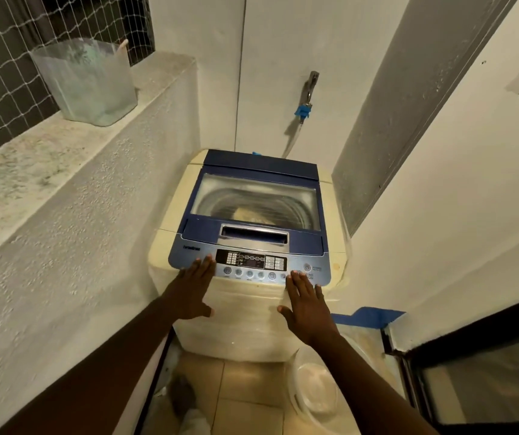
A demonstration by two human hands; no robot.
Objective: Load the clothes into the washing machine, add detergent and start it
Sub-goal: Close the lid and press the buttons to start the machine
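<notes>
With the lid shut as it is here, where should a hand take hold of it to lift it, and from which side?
Grip the lid at its recessed silver handle, at the front edge just behind the control panel. Come from the front, fingers hooked up into the slot. The hinge seems to be at the back near the wall, so the front edge should swing up. Both the left hand and the right hand are open, close below it.
</notes>
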